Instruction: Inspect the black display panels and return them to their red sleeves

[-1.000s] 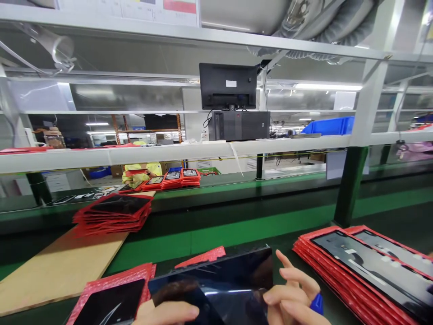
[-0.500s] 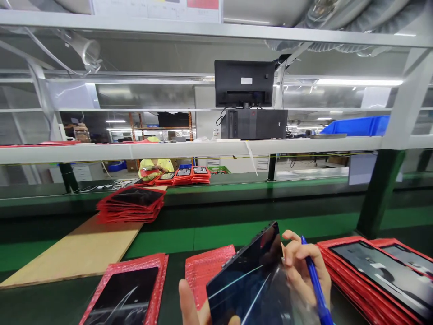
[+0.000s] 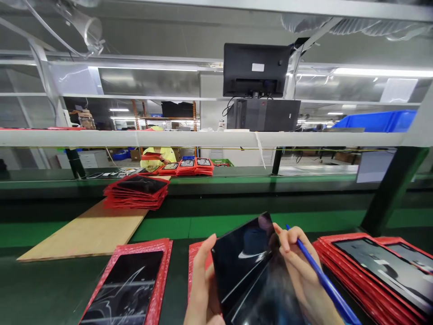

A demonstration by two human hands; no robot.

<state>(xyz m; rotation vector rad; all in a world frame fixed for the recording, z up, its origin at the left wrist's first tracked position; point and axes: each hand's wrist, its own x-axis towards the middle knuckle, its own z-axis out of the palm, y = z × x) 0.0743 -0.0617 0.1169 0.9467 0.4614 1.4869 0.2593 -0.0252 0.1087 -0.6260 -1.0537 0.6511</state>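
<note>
My left hand (image 3: pixel 203 284) grips a glossy black screen panel (image 3: pixel 246 271) by its left edge, thumb along the side. The panel is tilted up and mirrors the lights. My right hand (image 3: pixel 301 271) has a blue pen (image 3: pixel 326 282) lodged between its fingers, and its fingertips touch the panel's upper right edge. Whether they still pinch the clear film there I cannot tell. Behind the panel lies a red bubble-wrap pouch (image 3: pixel 195 259), mostly hidden. To the left, another black panel (image 3: pixel 125 286) rests on red bubble wrap (image 3: pixel 164 266).
A stack of panels in red pouches (image 3: pixel 358 275) stands at the right. Another red stack (image 3: pixel 135 192) sits on a wooden board (image 3: pixel 91 232) at the left. A white shelf beam (image 3: pixel 189 139) and green post (image 3: pixel 389 194) frame the bench. Beyond, a person in yellow (image 3: pixel 158 158) handles something red.
The panel has turned to face me more, and my left hand has come up along its left edge. My right fingers have shifted slightly left. The view has tilted down a little.
</note>
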